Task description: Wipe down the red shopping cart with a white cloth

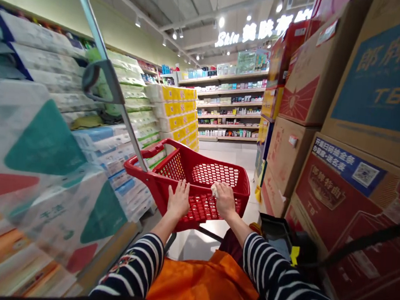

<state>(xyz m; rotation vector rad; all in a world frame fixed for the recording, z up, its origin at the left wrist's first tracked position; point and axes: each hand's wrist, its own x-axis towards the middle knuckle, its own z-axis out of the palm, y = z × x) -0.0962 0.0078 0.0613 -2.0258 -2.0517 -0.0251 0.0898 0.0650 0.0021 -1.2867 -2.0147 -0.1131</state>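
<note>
A red plastic shopping cart point(201, 190) with mesh sides stands right in front of me. My left hand point(179, 202) lies at its near side with the fingers stretched out by the rim, holding nothing. Closed over the same rim, my right hand point(224, 199) has a small crumpled white cloth or tissue point(214, 191) in its fingers. From the cart's left end a metal pole point(131, 132) slants up and leftward, with a grey loop handle point(104, 83) on it. The basket's inside shows only in part.
Blurred stacks of tissue packs point(57, 175) line the left. Yellow-and-white packs point(178, 113) are piled farther along. Tall cardboard boxes point(382, 105) crowd the right, with a black bin point(280, 231) on the floor beside them. Stocked shelves point(232, 104) stand at the back beyond the tiled aisle.
</note>
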